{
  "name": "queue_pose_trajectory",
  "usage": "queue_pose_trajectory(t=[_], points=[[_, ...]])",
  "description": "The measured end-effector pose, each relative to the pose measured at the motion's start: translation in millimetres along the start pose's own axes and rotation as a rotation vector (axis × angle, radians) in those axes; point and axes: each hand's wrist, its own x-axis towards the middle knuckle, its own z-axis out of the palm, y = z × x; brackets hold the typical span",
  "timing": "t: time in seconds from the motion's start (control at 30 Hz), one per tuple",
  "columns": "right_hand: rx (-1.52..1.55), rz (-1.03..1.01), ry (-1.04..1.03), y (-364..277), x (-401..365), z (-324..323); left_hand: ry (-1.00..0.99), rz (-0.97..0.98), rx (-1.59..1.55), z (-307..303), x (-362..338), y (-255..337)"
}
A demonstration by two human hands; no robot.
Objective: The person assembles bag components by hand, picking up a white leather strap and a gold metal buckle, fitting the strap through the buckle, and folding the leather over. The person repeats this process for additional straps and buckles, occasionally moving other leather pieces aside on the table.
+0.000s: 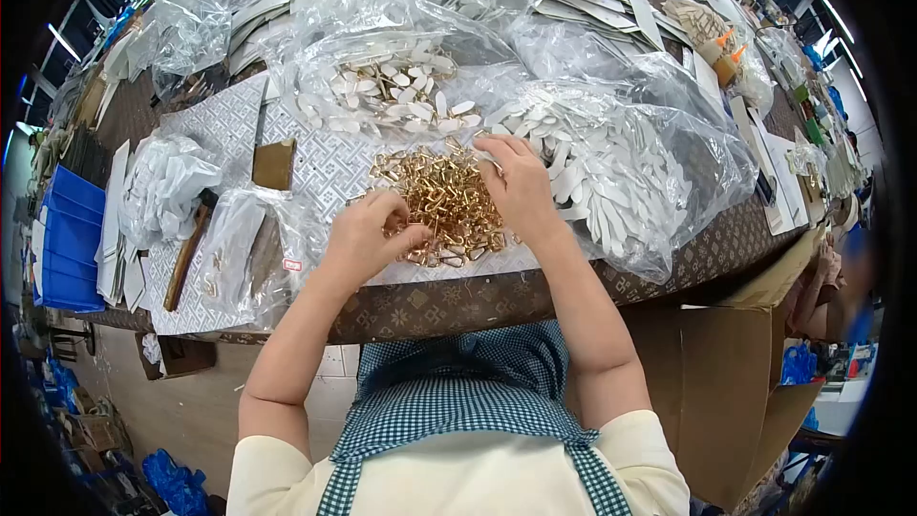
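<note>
A heap of small gold-coloured metal clasps lies on the table in front of me. At its left edge is my left hand, with fingers curled and thumb stretched over the clasps; whether a clasp is between them is hidden. My right hand is bent at the heap's right side, its fingers closed together near the upper edge; what they hold is too small to make out. Beside it, flat white strips spill from a clear plastic bag. Behind the heap lie white strips fitted with gold clasps.
On the left are a hammer, a clear bag with a red-marked label, a crumpled white bag and a blue bin. Stacked flat sheets stand at the back. A cardboard box is below the table's right edge.
</note>
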Motion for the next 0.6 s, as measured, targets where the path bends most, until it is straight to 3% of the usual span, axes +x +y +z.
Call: queue_pose_trajectory(t=[0.03, 0.13, 0.17, 0.23, 0.27, 0.37, 0.43, 0.6], points=[[-0.002, -0.025, 0.018, 5.2, 9.5, 4.8, 0.141, 0.050, -0.075, -1.1, 10.7, -0.1], [-0.053, 0.019, -0.018, 14.0, 36.0, 0.4, 0.317, 0.225, -0.094, 4.2, 55.0, -3.8], [-0.089, -0.029, 0.023, 21.9, 48.3, 4.0, 0.222, 0.146, -0.055, -1.3, 68.6, -5.1], [-0.084, -0.011, 0.028, 29.2, 67.2, 6.7, 0.252, 0.252, 0.159, -1.3, 90.5, -24.5], [-0.078, -0.047, 0.046, 29.7, 71.9, 7.8, 0.209, 0.201, 0.219, -2.4, 95.8, -32.5], [0.117, 0.047, -0.228, 9.6, 68.3, 12.2, 0.303, 0.148, 0.126, -2.1, 100.1, -68.7], [0.161, -0.046, -0.363, 0.1, 58.1, 29.3, 0.334, 0.101, 0.034, -7.8, 94.3, -67.5], [0.026, -0.188, -0.400, -13.9, 45.6, 76.1, 0.335, 0.065, -0.073, -6.4, 76.7, -75.0]])
